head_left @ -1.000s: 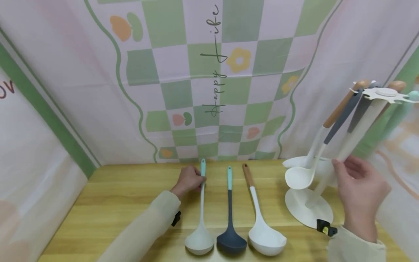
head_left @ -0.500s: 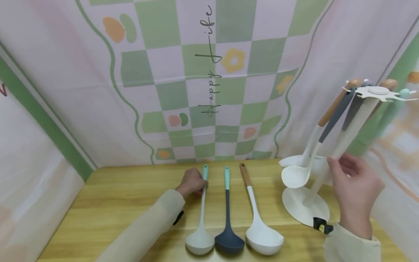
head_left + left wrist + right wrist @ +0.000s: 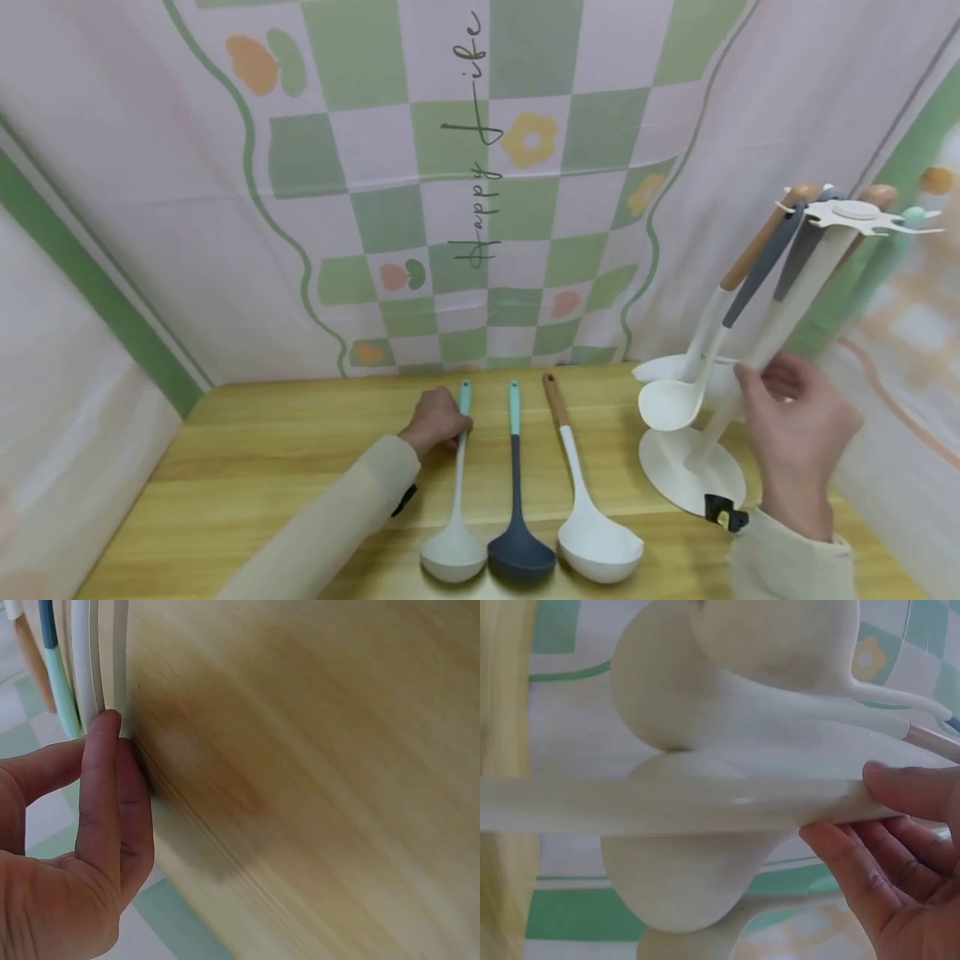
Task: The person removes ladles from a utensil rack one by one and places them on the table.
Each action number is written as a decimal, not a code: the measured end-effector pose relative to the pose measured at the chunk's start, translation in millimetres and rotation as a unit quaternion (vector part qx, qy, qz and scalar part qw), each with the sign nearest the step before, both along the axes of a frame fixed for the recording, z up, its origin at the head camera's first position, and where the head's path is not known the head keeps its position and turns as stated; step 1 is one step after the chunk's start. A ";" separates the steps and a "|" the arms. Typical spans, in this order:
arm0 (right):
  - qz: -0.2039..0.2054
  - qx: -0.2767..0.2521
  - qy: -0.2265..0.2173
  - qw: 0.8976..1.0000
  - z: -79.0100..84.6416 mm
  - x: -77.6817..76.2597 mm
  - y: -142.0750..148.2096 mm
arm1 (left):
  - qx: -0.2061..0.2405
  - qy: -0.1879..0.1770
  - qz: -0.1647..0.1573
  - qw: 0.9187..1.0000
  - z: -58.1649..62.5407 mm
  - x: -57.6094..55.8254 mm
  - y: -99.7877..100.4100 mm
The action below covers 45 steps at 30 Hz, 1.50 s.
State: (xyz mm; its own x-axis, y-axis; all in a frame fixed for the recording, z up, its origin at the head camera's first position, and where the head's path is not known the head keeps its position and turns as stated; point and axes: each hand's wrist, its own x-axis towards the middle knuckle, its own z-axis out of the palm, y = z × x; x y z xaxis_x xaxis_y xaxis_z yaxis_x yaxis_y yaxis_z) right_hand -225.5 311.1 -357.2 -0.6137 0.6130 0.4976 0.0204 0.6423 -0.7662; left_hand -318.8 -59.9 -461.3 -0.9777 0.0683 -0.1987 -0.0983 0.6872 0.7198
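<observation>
My left hand (image 3: 437,420) pinches a ladle (image 3: 453,554) with a pale grey bowl and mint handle near the lower end of that handle. The ladle lies on the table, bowl toward me. In the left wrist view the fingertips (image 3: 105,724) meet at its pale shaft. To its right lie a dark ladle (image 3: 522,557) with a mint handle and a white ladle (image 3: 600,550) with a wooden handle. My right hand (image 3: 798,429) grips the white pole (image 3: 705,806) of a utensil stand between thumb and fingers.
The stand's round base (image 3: 690,471) sits on the wooden table (image 3: 247,483) at right. From its notched top (image 3: 855,215) hang several utensils, including a small white ladle (image 3: 671,406) facing me. A patterned cloth (image 3: 375,208) hangs behind the table.
The ladle in my left hand shifts slightly toward me, its handle tip now level with the dark ladle's. The whole view drifts a little; my right hand keeps its grip on the pole.
</observation>
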 end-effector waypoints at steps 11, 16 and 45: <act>-0.002 0.023 0.054 0.998 -5.9 -4.7 -3.6 | 0.007 -0.001 -0.004 1.000 1.5 0.4 -3.1; -0.003 0.034 0.061 0.998 -4.4 -2.3 -2.7 | 0.008 -0.005 -0.010 1.000 2.6 -0.4 0.2; 0.033 0.019 0.026 0.999 -2.7 -0.7 13.8 | -0.027 -0.013 -0.015 0.999 8.8 -0.3 3.9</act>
